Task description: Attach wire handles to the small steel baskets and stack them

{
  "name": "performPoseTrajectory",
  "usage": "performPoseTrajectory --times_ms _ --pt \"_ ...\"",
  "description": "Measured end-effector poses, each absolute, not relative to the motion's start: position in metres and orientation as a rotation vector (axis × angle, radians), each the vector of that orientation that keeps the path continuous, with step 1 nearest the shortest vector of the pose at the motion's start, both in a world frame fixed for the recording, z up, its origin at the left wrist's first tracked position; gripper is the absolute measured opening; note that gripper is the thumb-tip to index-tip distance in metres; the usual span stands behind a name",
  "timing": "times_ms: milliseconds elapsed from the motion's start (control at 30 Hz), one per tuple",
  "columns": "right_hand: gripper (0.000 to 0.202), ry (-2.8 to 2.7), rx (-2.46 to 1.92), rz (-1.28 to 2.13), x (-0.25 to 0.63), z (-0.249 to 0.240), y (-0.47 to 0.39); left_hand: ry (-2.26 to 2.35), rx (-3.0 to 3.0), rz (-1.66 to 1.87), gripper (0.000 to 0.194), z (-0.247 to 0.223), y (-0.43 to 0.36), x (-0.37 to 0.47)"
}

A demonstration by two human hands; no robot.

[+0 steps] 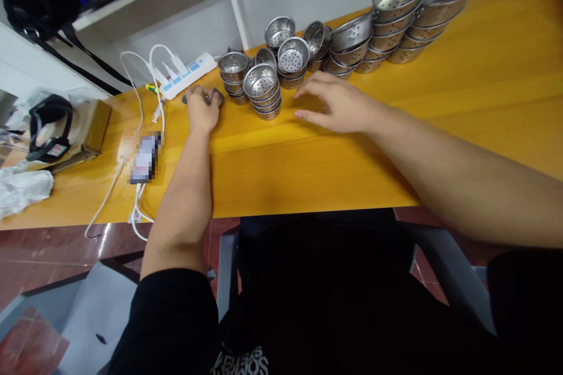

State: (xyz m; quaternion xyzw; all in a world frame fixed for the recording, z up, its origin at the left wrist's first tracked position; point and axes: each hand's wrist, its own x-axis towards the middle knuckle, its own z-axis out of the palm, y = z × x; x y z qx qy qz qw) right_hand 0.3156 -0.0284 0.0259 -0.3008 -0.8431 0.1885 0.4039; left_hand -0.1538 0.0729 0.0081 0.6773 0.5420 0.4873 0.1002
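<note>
Right hand (338, 106): extended toward the left over the surface (308, 170), with thumb and fingers spread well apart and nothing held between them.

Front stack of perforated metal cups (267, 102): placed on the surface, between the two hands, just to the left of the right fingertips and not touched by them. Its long axis is set near upright, with a slight lean; rims are turned up. The right hand is judged the nearer.

Middle stack (292, 60): set just behind the right fingertips; contact is not seen.

Left hand (203, 108): lowered to the surface, beside the left stack (234, 69). A small dark metallic item (214, 95) is touched and partly covered by the fingers; whether it is gripped cannot be told.

Larger perforated bowls (387, 41): stacked behind and to the right.

Power strip (197, 72): laid just beyond the left hand.
</note>
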Motion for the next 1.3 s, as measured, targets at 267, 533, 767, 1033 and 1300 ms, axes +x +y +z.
performPoseTrajectory --times_ms 267,533,767,1033,1300 --pt "0.064 -2.087 -0.789 0.453 0.313 0.038 -0.034 1.794 1.893 1.812 0.056 0.057 0.031 -0.102" --pt "0.055 -2.049 -0.799 0.417 0.311 0.057 -0.051 1.37 2.201 1.649 0.124 0.072 0.002 -0.055" --pt "0.054 -2.073 -0.544 0.21 0.3 0.063 -0.067 1.054 2.486 1.305 0.128 0.06 -0.02 -0.033" --pt "0.06 -2.224 -0.576 0.291 0.285 0.053 -0.073 0.772 2.788 1.173 0.114 0.049 -0.02 -0.016" --pt "0.052 -2.219 -0.545 0.283 0.288 0.052 -0.068 0.787 2.83 1.08 0.113 0.05 -0.017 -0.018"
